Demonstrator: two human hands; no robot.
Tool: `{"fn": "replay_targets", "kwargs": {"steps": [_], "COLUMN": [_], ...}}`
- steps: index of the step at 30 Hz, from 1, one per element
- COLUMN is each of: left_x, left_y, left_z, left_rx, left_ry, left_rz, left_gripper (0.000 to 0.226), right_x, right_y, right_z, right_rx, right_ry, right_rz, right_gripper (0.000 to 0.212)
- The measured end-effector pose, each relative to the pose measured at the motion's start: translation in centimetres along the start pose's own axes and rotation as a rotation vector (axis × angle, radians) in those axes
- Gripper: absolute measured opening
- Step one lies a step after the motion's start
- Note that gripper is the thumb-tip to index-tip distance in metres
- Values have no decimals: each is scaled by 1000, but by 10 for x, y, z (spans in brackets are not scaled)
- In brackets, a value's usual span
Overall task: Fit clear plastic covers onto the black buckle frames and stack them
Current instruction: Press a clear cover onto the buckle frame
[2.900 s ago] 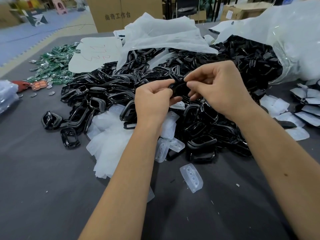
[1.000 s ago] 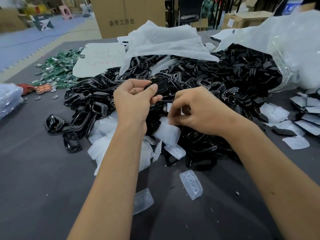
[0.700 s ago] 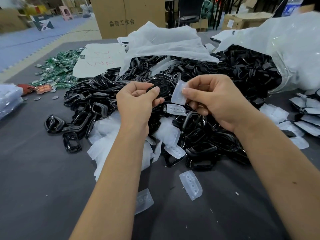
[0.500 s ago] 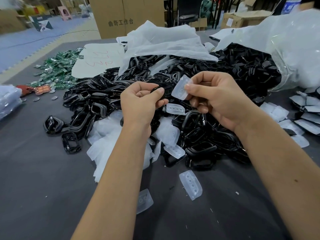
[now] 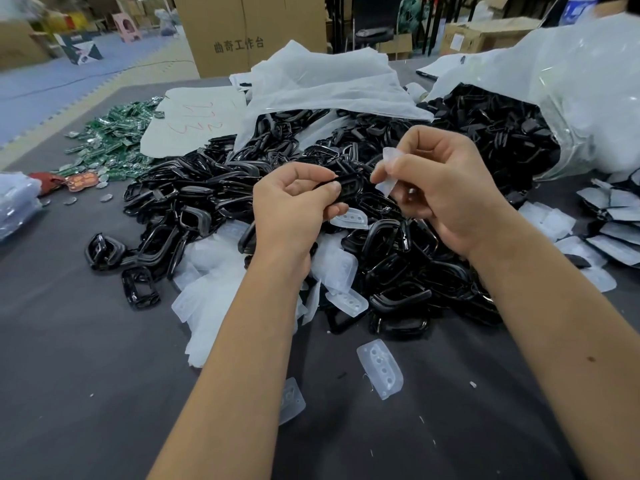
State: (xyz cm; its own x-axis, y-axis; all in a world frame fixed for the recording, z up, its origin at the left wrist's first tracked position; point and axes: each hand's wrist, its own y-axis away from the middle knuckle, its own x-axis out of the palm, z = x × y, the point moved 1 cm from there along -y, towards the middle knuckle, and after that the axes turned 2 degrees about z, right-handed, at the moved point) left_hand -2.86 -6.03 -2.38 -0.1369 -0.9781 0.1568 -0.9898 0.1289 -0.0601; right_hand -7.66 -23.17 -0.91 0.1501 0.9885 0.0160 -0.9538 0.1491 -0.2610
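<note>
My left hand (image 5: 294,206) grips a black buckle frame (image 5: 349,185) above a big heap of black frames (image 5: 398,244). My right hand (image 5: 440,188) pinches a clear plastic cover (image 5: 388,171) between thumb and fingers, held a little to the right of the frame and close to it. Loose clear covers lie on the dark table, one (image 5: 381,368) near the front and another (image 5: 291,400) partly under my left forearm. More covers (image 5: 214,292) are piled at the heap's front left.
A large clear bag (image 5: 571,98) full of black parts lies open at the back right. Covered pieces (image 5: 613,223) sit at the right edge. White sheets (image 5: 329,81), green packets (image 5: 114,140) and a cardboard box (image 5: 249,32) lie behind. A plastic bundle (image 5: 17,202) is at the left edge.
My right hand picked a clear cover out of the pile, lifted it and brought it up beside the frame held in my left hand. The left hand stayed raised.
</note>
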Motion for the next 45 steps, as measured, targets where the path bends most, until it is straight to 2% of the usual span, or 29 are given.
{"fn": "replay_targets", "kwargs": {"steps": [5, 7, 8, 11, 14, 18, 25, 32, 36, 40, 45], "left_x": [-10, -13, -14, -20, -22, -15, -13, -16, -16, -16, -21], "left_y": [-5, -5, -5, -5, -2, 1, -1, -3, -4, -3, -4], "left_z": [-1, -1, -2, -6, -7, -6, -1, 2, 2, 1, 1], "left_rx": [20, 25, 16, -90, -172, -156, -80, -120, -142, -152, -178], "left_ry": [9, -22, -46, -133, -202, -174, -238, -204, -214, -212, -201], "left_rz": [-61, -46, -13, 223, 443, 529, 447, 352, 321, 322, 270], "left_gripper": [15, 16, 17, 20, 26, 28, 32, 30, 25, 27, 26], "right_x": [-3, -2, -2, -1, 1, 3, 5, 5, 2, -2, -11], "right_y": [-2, -2, -1, 0, -1, -1, -3, -2, -2, -2, -3], "right_z": [-4, -6, -7, -11, -11, -14, -18, -17, -16, -15, -17], "right_rx": [38, 32, 31, 33, -19, -37, -33, 49, 43, 43, 42], "right_ry": [0, 54, 81, 111, 175, 208, 249, 118, 189, 234, 197], "right_rz": [-10, -26, -34, -70, -104, -139, -107, 11, -39, -62, -107], "right_gripper": [28, 16, 11, 27, 14, 19, 23, 11, 13, 27, 32]}}
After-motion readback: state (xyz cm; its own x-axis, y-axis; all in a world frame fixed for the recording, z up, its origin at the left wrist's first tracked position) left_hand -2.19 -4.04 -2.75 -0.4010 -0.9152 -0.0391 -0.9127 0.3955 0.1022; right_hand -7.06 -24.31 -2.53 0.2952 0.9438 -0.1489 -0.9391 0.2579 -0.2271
